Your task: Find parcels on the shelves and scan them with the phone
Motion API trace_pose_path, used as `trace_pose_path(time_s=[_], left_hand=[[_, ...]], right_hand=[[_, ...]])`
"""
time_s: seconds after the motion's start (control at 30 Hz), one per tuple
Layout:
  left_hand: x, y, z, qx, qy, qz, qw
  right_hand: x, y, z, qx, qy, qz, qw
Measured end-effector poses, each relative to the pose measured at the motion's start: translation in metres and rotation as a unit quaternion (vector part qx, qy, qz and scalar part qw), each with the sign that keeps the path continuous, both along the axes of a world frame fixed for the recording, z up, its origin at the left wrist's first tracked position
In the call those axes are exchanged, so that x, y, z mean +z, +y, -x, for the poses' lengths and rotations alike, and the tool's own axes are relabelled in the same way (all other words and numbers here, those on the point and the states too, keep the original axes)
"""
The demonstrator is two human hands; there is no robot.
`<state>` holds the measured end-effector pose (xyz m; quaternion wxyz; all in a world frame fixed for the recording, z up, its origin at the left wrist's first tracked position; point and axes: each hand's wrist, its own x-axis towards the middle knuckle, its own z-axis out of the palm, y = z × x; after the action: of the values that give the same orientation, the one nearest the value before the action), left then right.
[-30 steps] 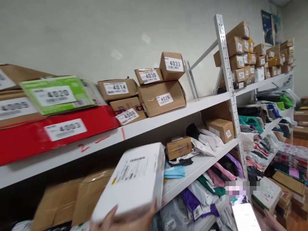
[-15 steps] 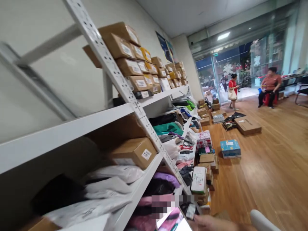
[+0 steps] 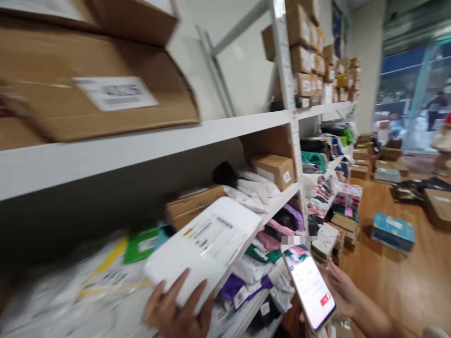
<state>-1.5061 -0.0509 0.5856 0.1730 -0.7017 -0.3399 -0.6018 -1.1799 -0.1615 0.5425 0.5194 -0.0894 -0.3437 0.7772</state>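
Observation:
My left hand (image 3: 181,307) lies with its fingers spread on the lower edge of a flat white package (image 3: 211,234). This package carries a printed label and rests tilted on the middle shelf, among other parcels. In my right hand (image 3: 340,291) is a smartphone (image 3: 310,288) with a lit screen, showing a red button near its bottom. The fingers wrap around the phone's right side and back, partly hidden behind it. A green parcel (image 3: 143,244) and clear and white plastic bags (image 3: 73,286) lie left of the white package.
A white metal rack (image 3: 246,126) runs along the wall, with a large labelled carton (image 3: 116,89) on its top shelf. Bagged parcels (image 3: 260,277) fill the lower shelf. On the wooden floor stand a blue box (image 3: 392,232) and several cartons. A person (image 3: 444,141) is partly visible at the right edge.
The view has swung left along the rack. My left hand has come into sight, touching the white package. The phone and my right hand now show more fully.

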Motion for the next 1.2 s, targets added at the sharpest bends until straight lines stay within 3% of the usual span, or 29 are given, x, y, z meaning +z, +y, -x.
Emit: trace_pose_path(time_s=[0.1, 0.17, 0.27, 0.43, 0.6, 0.97, 1.2], left_hand=[[0.002, -0.011, -0.007, 0.079, 0.047, -0.087, 0.992], [0.001, -0.016, -0.017, 0.101, 0.024, -0.069, 0.992], [-0.005, -0.021, -0.028, 0.103, -0.030, -0.040, 0.993], [-0.017, -0.021, -0.031, 0.113, -0.059, -0.080, 0.989], [-0.022, -0.021, -0.032, 0.090, -0.107, -0.058, 0.988], [-0.028, -0.022, -0.030, 0.072, -0.123, -0.035, 0.989], [-0.026, -0.021, -0.029, 0.061, -0.115, -0.043, 0.991]], right_hand=[[0.010, 0.006, 0.011, 0.039, -0.062, -0.005, 0.997], [0.018, 0.011, 0.020, 0.063, -0.092, -0.010, 0.994], [0.038, 0.017, 0.036, 0.100, -0.095, -0.014, 0.990], [0.086, 0.023, 0.064, 0.127, -0.114, -0.043, 0.984], [0.128, 0.029, 0.078, 0.141, -0.140, -0.097, 0.975], [0.137, 0.034, 0.086, 0.084, -0.133, -0.091, 0.983], [0.145, 0.033, 0.084, 0.136, -0.146, -0.114, 0.973]])
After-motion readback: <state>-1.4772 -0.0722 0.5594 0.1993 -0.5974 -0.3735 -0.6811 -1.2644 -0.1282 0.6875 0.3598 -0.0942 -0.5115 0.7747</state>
